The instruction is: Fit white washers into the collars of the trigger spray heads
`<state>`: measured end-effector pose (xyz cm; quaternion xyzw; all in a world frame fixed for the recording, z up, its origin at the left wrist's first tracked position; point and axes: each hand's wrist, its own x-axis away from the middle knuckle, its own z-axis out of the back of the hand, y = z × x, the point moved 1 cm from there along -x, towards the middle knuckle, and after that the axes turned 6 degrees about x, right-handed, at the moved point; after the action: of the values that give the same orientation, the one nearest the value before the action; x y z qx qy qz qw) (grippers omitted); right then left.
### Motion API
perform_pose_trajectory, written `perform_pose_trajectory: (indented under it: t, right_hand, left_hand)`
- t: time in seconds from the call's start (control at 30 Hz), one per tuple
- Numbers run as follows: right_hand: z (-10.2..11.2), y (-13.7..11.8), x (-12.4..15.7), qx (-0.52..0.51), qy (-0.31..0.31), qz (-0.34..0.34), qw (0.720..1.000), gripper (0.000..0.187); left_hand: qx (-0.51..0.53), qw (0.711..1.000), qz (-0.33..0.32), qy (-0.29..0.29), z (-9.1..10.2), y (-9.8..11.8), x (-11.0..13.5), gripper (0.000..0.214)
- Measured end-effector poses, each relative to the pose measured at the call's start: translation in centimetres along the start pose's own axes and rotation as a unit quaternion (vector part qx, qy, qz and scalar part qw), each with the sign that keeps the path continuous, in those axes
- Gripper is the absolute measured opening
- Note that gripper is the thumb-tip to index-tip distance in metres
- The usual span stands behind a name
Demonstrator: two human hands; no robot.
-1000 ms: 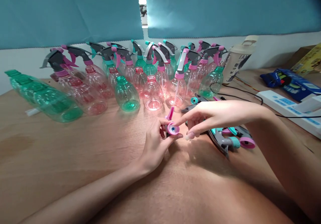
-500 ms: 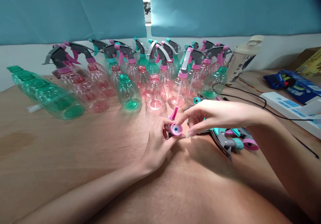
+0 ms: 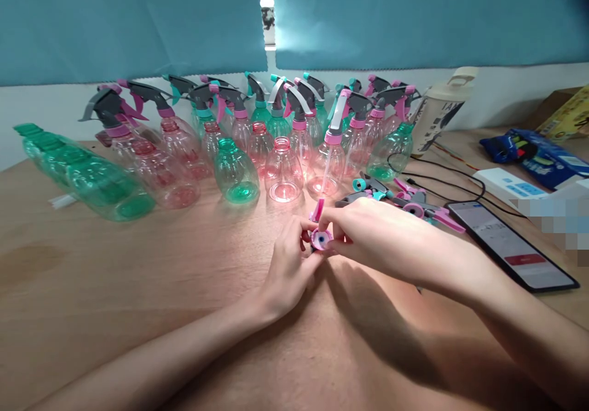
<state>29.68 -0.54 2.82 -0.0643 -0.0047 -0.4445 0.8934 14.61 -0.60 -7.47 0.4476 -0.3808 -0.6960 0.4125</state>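
My left hand (image 3: 289,264) is closed around a pink and grey spray trigger head (image 3: 319,234), with its round pink cap facing me and its pink lever pointing up. My right hand (image 3: 368,233) pinches the cap's rim from the right, fingers together. Both hands hover low over the wooden table (image 3: 138,288). Just behind my right hand lies a small heap of loose trigger heads (image 3: 405,199) in grey, teal and pink.
Many clear pink and green spray bottles (image 3: 280,165) stand at the back, some capped, some open. A row of green bottles (image 3: 92,178) lies at left. A phone (image 3: 510,245), cables, a power strip (image 3: 501,184) and a jug (image 3: 442,113) are on the right.
My right hand has moved in from the right and closed its fingers on the cap. My right arm has swung down, uncovering the phone and the loose trigger heads.
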Motion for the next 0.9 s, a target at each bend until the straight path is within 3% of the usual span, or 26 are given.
perform_pose_trajectory:
  t: [0.3, 0.6, 0.77, 0.9]
  right_hand:
    - [0.2, 0.4, -0.4, -0.019, -0.006, -0.030, 0.999, 0.010]
    - [0.5, 1.3, -0.5, -0.089, -0.057, 0.027, 0.994, 0.013]
    - [0.5, 1.6, -0.7, -0.079, -0.082, -0.007, 0.993, 0.017]
    - [0.4, 1.7, -0.8, -0.093, -0.070, 0.013, 0.993, 0.014]
  left_hand:
    - [0.002, 1.000, 0.002, -0.006, 0.1, 0.1, 0.0, 0.019]
    - [-0.002, 0.999, 0.026, -0.021, 0.1, 0.4, -0.1, 0.016]
    - [0.015, 0.999, 0.036, -0.033, 0.0, 0.4, -0.2, 0.015]
    - [0.031, 0.998, 0.045, -0.034, 0.0, 0.3, -0.1, 0.014]
